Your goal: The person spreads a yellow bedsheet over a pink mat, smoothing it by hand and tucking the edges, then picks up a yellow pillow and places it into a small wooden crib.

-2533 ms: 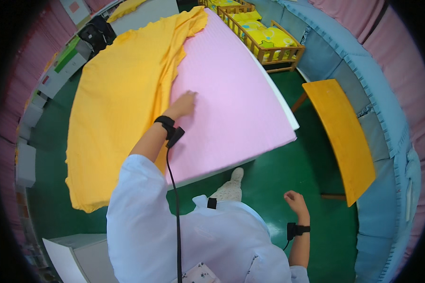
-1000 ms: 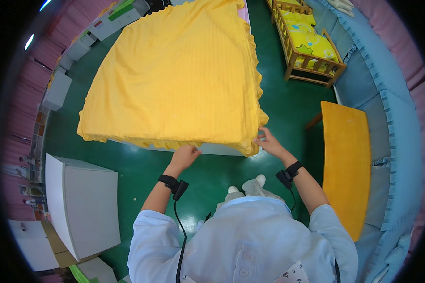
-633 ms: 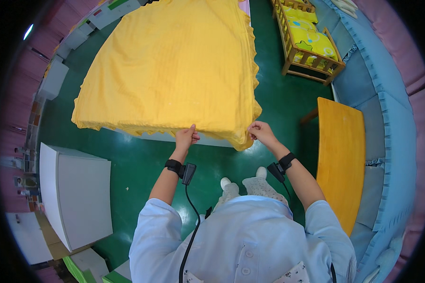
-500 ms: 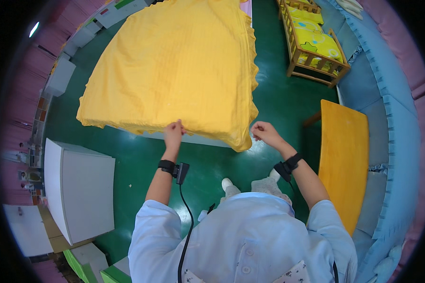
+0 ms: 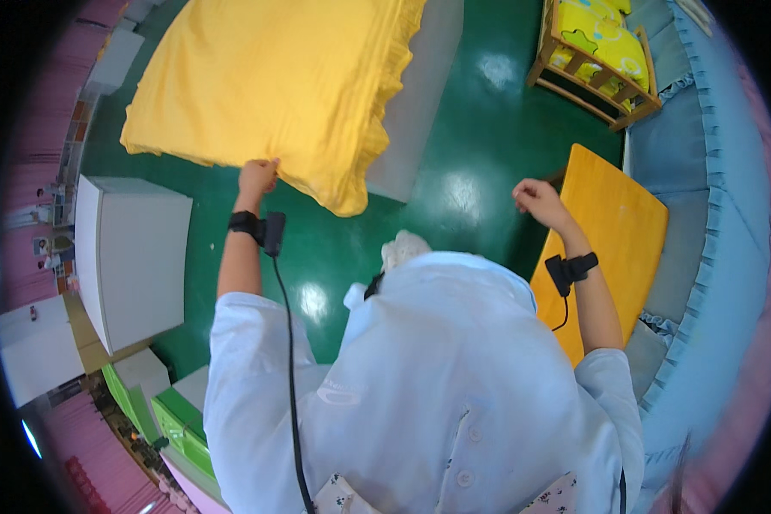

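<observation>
My left hand (image 5: 258,177) is at the near edge of the yellow sheet (image 5: 265,77), its fingers drawn together and pinching the hem, with small creases running into the cloth from there. The sheet lies spread over the bed, its ruffled side hanging down on the right and its near right corner drooping; beyond the ruffle, the pale side of the bed (image 5: 413,111) shows bare. My right hand (image 5: 538,202) hangs well apart from the cloth, just beside the left edge of the orange-yellow wooden table (image 5: 612,223). Its fingers are bent in a loose curl; I see nothing held there, but I cannot tell how far they close toward my palm. Past the table, at the upper right, a slatted wooden crib (image 5: 546,43) holds bright yellow bedding (image 5: 621,56) with a green star on it, filling the part I can see. To my left stands a white cabinet (image 5: 146,257); its visible faces are plain panels, so I cannot see inside. Behind it, at the far left, an open shelf (image 5: 62,206) carries small items too tiny to make out.
</observation>
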`<state>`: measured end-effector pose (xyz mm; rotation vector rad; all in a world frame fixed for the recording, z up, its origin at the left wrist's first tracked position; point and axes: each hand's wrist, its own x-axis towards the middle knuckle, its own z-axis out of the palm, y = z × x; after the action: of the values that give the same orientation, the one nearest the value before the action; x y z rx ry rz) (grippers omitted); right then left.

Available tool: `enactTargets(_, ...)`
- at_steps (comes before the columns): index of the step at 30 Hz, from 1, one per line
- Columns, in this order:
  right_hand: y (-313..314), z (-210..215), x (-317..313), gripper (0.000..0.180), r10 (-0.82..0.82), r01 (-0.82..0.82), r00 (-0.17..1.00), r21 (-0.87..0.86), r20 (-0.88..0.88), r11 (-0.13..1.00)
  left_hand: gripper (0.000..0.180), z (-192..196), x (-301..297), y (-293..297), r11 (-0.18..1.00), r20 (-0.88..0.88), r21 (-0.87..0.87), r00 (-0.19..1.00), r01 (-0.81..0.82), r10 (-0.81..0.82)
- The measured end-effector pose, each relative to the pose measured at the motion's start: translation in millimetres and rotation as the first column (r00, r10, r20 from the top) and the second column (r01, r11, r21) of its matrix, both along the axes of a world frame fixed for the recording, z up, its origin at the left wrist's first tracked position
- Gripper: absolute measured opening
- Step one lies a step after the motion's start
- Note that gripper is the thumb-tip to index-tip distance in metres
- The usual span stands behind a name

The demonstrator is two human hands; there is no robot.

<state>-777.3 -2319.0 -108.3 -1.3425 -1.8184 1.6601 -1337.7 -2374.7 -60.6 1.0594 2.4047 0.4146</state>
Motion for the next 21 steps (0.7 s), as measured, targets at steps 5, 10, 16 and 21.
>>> enactTargets(5, 47.2, 10.9, 36.3, 0.011, -0.02, 0.021, 0.999, -0.008, 0.046, 1.0, 0.042, 26.3, -0.6, 12.1, 0.987, -0.333, 0.121, 0.941, 0.11, -0.064)
enactTargets(10, 108.2, 14.0, 42.8, 0.012, -0.004, 0.003, 0.997, 0.019, 0.082, 1.0, 0.047, 48.2, 16.7, 36.6, 0.96, -0.243, -0.279, 0.967, 0.006, -0.077)
enactTargets(16, 195.5, 22.6, 46.7, 0.013, 0.08, -0.105, 0.966, 0.093, 0.246, 0.99, 0.043, 81.7, 76.5, 101.4, 0.914, -0.156, -0.401, 0.979, 0.062, -0.134)
enactTargets(21, 289.4, 20.7, 52.9, 0.013, 0.174, -0.188, 0.954, 0.035, 0.246, 0.982, 0.042, 64.5, 108.8, 212.8, 0.969, -0.205, -0.113, 0.95, 0.218, -0.237)
